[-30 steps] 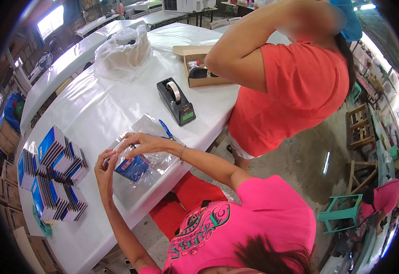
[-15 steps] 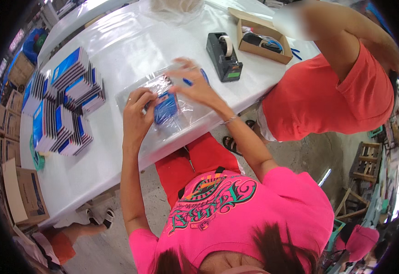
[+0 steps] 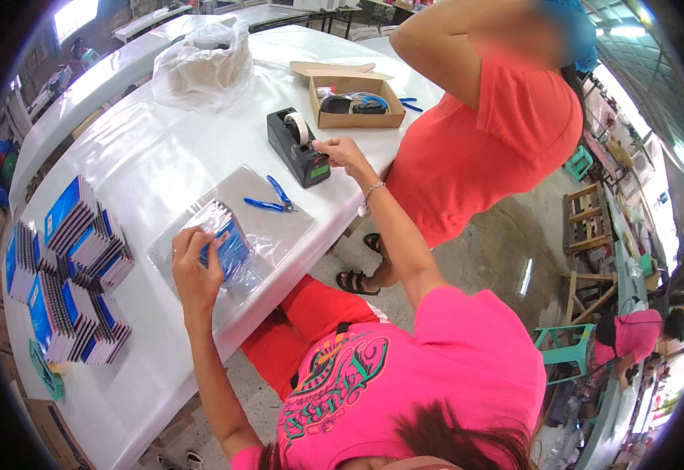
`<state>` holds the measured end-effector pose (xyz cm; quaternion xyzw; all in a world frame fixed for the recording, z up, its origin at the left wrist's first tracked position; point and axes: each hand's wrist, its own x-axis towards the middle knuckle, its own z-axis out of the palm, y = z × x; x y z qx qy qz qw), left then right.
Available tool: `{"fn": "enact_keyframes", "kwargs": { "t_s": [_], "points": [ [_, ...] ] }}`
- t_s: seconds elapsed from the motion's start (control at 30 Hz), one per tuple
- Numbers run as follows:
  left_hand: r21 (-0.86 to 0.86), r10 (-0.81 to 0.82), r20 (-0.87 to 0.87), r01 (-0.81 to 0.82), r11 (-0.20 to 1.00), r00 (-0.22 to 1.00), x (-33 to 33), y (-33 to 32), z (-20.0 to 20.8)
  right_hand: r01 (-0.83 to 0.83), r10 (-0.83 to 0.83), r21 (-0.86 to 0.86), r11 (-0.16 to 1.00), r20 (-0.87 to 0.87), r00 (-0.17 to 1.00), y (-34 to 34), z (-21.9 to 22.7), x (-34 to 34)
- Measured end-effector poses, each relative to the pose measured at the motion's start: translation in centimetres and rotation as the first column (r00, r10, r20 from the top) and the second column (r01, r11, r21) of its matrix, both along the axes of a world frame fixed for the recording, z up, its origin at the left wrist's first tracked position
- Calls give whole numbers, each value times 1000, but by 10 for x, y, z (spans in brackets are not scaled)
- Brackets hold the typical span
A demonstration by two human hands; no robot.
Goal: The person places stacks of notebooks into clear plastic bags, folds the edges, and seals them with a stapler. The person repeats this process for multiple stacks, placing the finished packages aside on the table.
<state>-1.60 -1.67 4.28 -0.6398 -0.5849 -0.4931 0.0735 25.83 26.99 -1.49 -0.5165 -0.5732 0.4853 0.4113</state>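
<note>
A blue-covered notebook pack in clear plastic wrap (image 3: 231, 249) lies near the table's front edge on a flat grey plastic-covered sheet (image 3: 283, 225). My left hand (image 3: 197, 270) is closed at its left side, thumb and fingers gripping the wrapped edge. Farther right, my right hand (image 3: 347, 155) reaches to the black tape dispenser (image 3: 293, 153). Its fingertips are pinched together beside the white tape roll (image 3: 296, 128); anything between them is too small to make out. Blue-handled nippers (image 3: 271, 197) rest on the sheet between my hands.
Stacks of blue-covered spiral notebooks (image 3: 76, 266) stand on the white table (image 3: 150, 376) at left. An open cardboard box (image 3: 361, 117) holds cables and a dark object. A crumpled plastic bag (image 3: 205, 66) lies farther back. A co-worker in a red shirt (image 3: 459, 149) is close at right.
My right hand has moved away from the wrapped pack to the tape dispenser, uncovering the nippers. My left hand stays at the pack. The whole view has shifted, with the table turned slightly.
</note>
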Motion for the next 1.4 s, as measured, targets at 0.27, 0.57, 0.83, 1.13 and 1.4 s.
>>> {"fn": "enact_keyframes", "kwargs": {
  "t_s": [0.27,0.57,0.83,1.13,1.4],
  "points": [
    [12,-21,-72,22,1000,997,-5,7,-1,74,-100,-88,993,-350,932,-3,-17,5],
    [13,-35,-21,36,999,999,-13,2,-3,-43,-43,-175,984,-460,887,-60,-20,17],
    [59,-50,80,45,997,996,-14,4,-19,158,-161,-29,987,-129,979,-98,-38,28],
    [93,1,-163,14,996,987,-17,2,-23,-335,276,-50,941,-460,844,-225,55,-129],
    [128,36,-276,-1,992,960,-20,3,-31,-271,244,10,963,-468,849,-229,42,-161]
  ]
}}
